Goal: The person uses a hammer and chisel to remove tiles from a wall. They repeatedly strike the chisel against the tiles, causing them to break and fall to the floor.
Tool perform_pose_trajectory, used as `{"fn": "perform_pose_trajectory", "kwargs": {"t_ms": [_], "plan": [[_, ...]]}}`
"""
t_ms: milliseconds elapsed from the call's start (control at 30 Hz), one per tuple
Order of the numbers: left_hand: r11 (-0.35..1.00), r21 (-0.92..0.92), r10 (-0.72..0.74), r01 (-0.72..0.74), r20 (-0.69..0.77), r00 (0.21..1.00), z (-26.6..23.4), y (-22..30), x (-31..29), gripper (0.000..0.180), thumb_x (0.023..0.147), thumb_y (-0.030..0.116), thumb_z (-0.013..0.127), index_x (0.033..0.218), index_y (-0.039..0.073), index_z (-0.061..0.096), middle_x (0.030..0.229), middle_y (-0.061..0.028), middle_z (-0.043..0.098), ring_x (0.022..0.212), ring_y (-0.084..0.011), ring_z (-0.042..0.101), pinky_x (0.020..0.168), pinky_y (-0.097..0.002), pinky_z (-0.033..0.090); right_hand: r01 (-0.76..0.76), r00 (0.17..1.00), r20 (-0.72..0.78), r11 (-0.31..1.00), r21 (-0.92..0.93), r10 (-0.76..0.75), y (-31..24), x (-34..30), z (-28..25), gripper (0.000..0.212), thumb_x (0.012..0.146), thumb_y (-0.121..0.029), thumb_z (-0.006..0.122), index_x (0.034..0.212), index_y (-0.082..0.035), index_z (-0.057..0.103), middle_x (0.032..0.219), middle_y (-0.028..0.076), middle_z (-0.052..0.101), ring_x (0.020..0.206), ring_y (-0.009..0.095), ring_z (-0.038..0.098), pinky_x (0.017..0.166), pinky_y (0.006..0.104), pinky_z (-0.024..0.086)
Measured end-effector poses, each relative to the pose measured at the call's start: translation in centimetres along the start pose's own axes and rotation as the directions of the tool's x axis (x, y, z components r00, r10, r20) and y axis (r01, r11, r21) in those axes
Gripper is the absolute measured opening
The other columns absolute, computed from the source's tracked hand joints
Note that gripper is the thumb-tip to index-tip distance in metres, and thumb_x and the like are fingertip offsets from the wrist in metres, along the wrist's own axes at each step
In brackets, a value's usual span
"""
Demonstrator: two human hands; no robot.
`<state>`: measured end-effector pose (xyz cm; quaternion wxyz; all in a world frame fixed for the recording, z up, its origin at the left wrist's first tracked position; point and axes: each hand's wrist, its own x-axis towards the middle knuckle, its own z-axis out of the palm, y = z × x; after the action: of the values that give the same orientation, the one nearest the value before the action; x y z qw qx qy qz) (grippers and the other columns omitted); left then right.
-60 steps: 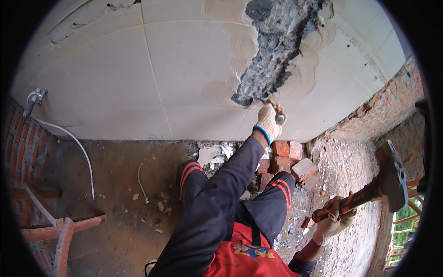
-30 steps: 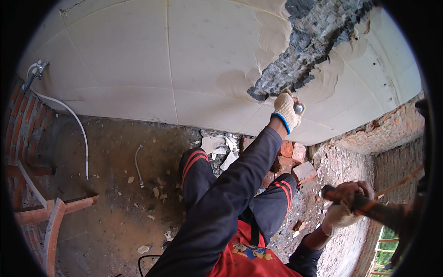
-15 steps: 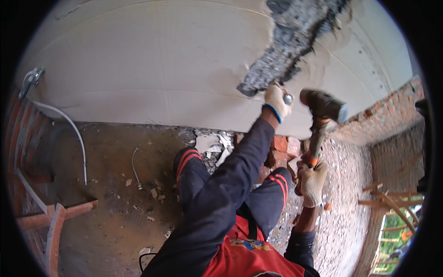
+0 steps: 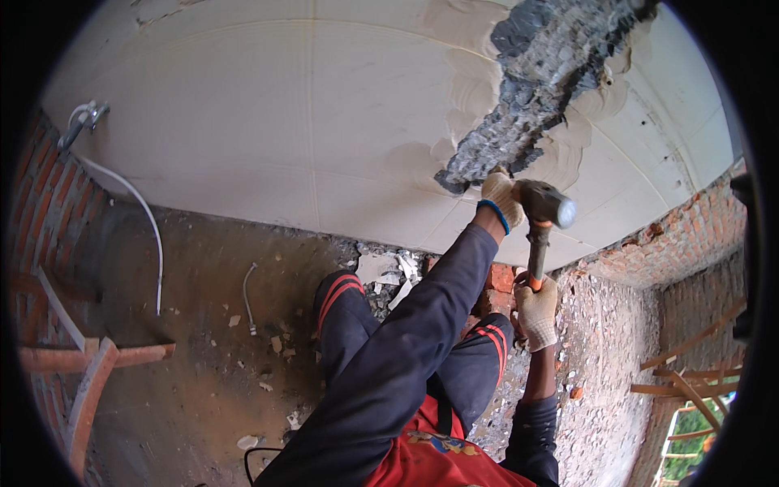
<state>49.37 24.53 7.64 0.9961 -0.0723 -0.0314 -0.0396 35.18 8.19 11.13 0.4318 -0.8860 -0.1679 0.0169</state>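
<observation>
My right hand (image 4: 537, 313), in a knitted work glove, is closed round the orange-and-dark handle of a hammer (image 4: 545, 204). The hammer's heavy steel head is up against my left fist. That left hand (image 4: 501, 197), in a pale glove with a blue cuff, is wrapped round a chisel whose round steel end is now hidden behind the hammer head. The chisel's tip is hidden too. My left fist is at the lower end of a rough grey broken-out strip (image 4: 531, 105) in the white tiled wall (image 4: 243, 122).
Broken bricks (image 4: 497, 292) and white tile shards (image 4: 385, 268) lie at the wall's foot by my knees. A white hose (image 4: 134, 195) hangs from a fitting at left. Wooden boards (image 4: 91, 390) stand at lower left. Brick walls (image 4: 649, 243) rise on the right.
The hammer has swung left and down from beside my left hand onto the chisel's end. My left hand keeps its grip on the chisel. The whole view has shifted a little.
</observation>
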Motion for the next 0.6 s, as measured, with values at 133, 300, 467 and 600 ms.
{"fn": "perform_pose_trajectory", "kwargs": {"t_ms": [133, 300, 467, 600], "plan": [[0.999, -0.023, 0.034, -0.036, -0.096, 0.995, 0.3, 0.2, 0.7, 0.029, 0.091, 0.040, 0.036, 0.090, 0.015, 0.049, 0.081, -0.0041, 0.056, 0.073, -0.0164, 0.056, 0.067, -0.0313, 0.049, -0.143, 0.990, 0.045, 0.956, 0.258, 0.136, -0.6, -2.0, -1.8, 0.008, 0.070, 0.002, 0.053, 0.077, -0.002, 0.052, 0.056, 0.000, 0.049, 0.046, 0.008, 0.045, 0.042, 0.0224, 0.036], [0.961, 0.039, 0.268, -0.276, -0.394, 0.879, 1.5, -0.2, 0.6, 0.009, 0.086, 0.027, 0.047, 0.086, 0.018, 0.049, 0.079, 0.0004, 0.053, 0.066, -0.0114, 0.052, 0.052, -0.0271, 0.045, 0.319, 0.937, -0.246, 0.898, 0.304, -0.249, -6.0, -4.5, -7.1, 0.028, 0.075, -0.019, 0.055, 0.094, 0.001, 0.052, 0.057, 0.000, 0.048, 0.046, 0.006, 0.044, 0.039, 0.0194, 0.033], [0.958, -0.127, 0.174, -0.257, -0.457, 0.873, 0.8, 0.0, 2.4, 0.011, 0.089, 0.025, 0.046, 0.082, 0.017, 0.049, 0.071, 0.0017, 0.050, 0.060, -0.0116, 0.050, 0.050, -0.0295, 0.048, 0.698, 0.691, -0.540, 0.637, 0.328, -0.480, -10.3, -1.7, -9.3, 0.015, 0.077, -0.011, 0.054, 0.085, 0.000, 0.047, 0.056, 0.006, 0.047, 0.048, 0.014, 0.045, 0.047, 0.0243, 0.039], [0.966, -0.169, 0.137, -0.196, -0.311, 0.941, -1.3, 0.3, 4.5, 0.013, 0.089, 0.026, 0.044, 0.091, 0.015, 0.050, 0.079, -0.0013, 0.052, 0.069, -0.0133, 0.052, 0.062, -0.0313, 0.049, 0.356, 0.819, -0.520, 0.926, 0.126, -0.244, -7.1, -0.3, -4.1, 0.019, 0.070, 0.000, 0.047, 0.089, -0.001, 0.049, 0.066, 0.007, 0.051, 0.055, 0.012, 0.046, 0.047, 0.0245, 0.040]]}}
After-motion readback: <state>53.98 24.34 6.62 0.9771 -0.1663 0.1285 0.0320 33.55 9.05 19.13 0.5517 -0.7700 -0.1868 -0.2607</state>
